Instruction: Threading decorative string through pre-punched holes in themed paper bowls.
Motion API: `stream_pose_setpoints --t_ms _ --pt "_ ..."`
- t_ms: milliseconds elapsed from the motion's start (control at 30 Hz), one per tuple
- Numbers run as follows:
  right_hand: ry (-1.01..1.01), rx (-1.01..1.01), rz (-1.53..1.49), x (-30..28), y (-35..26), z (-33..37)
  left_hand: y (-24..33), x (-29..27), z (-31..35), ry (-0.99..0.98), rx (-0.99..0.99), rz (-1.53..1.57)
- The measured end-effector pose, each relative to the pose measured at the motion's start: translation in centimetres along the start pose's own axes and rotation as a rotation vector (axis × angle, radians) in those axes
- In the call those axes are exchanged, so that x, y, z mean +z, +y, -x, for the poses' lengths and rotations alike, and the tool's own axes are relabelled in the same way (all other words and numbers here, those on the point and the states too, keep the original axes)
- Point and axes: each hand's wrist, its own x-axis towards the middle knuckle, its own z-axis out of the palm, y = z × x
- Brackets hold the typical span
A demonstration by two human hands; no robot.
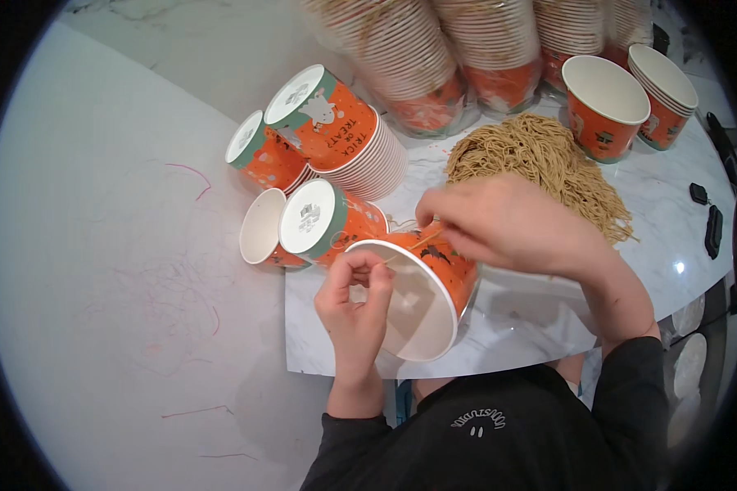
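An orange paper bucket (463, 282) lies tilted near the table's front edge, its white inside facing me. At its rim my left hand (354, 315) is closed, thumb and forefinger pinching one end of a thin tan cord (418, 245). Over the bucket's printed side my right hand (512, 225) is closed too, with the cord running between the two hands. The right fingertips are slightly blurred. Just beyond the right hand sits a heap of tan cords (540, 168).
Upside-down orange buckets (344, 135) stand in stacks at the left, beside a bucket on its side (264, 229). Plastic-wrapped bucket stacks (409, 65) line the back. Upright buckets (606, 102) are at the far right, near small black objects (714, 229) on the marbled table (524, 327).
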Motion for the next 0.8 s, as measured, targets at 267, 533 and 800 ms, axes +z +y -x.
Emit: stream_pose_setpoints --t_ms 267,533,800 --pt "0.201 0.037 -0.120 -0.1 -0.7 0.2 2.2 0.2 -2.8 -0.236 0.395 -0.296" --pt "0.114 0.103 -0.230 2.4 -1.5 0.1 2.6 0.4 -5.4 -0.348 0.009 -0.122" --pt "0.233 -0.004 -0.314 4.5 -0.7 0.0 -1.6 -1.7 -7.8 -0.631 -0.500 0.358"
